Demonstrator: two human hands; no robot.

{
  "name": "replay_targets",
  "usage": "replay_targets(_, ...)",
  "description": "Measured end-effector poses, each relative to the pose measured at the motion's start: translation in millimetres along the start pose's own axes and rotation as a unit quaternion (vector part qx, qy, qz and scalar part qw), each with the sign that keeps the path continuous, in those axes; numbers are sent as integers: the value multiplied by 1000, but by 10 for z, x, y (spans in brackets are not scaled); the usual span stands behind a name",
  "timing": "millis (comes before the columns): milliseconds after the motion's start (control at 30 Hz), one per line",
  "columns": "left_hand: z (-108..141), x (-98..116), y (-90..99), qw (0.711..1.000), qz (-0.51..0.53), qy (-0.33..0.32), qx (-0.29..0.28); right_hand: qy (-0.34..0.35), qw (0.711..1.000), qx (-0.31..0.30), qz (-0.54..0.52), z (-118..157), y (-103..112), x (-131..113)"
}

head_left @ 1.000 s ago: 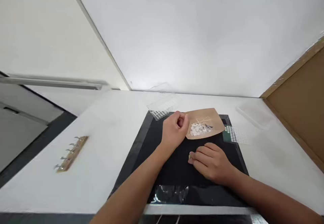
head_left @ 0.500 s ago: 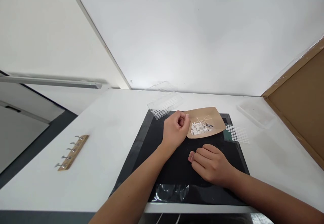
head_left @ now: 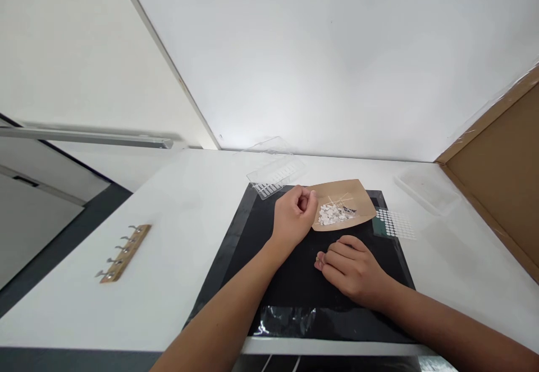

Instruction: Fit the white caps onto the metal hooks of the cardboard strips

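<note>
My left hand is held with curled fingers, thumb and forefinger pinched together, at the left edge of a brown paper tray. Whatever it may hold is hidden or too small to name. Inside the tray lies a heap of small white pieces with several thin pale sticks and a few dark bits beside it. My right hand rests closed over the black mat, nearer to me than the tray. Its fingertips are pressed together, and I cannot make out anything between them.
A clear plastic case with white slots or labels overlaps the mat's far left corner. Right of the tray lies a sheet of white round dots. Farther right are a clear plastic lid and cardboard. A wooden hook rack lies left.
Both hands keep nearly the same pose. My right hand has shifted very slightly away from me; the whole view has moved a little.
</note>
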State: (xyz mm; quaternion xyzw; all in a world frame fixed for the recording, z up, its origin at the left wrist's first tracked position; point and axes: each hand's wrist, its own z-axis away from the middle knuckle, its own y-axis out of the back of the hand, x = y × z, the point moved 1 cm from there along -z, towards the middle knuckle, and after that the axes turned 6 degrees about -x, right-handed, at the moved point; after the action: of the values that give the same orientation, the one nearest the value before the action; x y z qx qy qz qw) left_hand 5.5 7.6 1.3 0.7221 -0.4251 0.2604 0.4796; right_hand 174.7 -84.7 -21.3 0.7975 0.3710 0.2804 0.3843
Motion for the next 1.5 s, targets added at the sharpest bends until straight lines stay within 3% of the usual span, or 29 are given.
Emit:
replay_targets(267, -2, 5, 7, 1000, -2, -13, 0, -4, 1000, 2, -20, -3, 1, 7)
replay_targets(567, -11, 5, 18, 1000, -9, -12, 1, -73, 994, -12, -85, 63, -15, 81)
replay_targets(733, -9, 17, 25, 1000, -10, -13, 3, -105, 977, -21, -185, 59, 4, 148)
replay_targets(967, 2, 38, 39, 1000, -17, -15, 1, -143, 960, -23, -238, 47, 19, 142)
replay_targets(1500, 2, 45, 40, 1000, -19, -21, -1, -178, 955, -2, -237, 37, 30, 135)
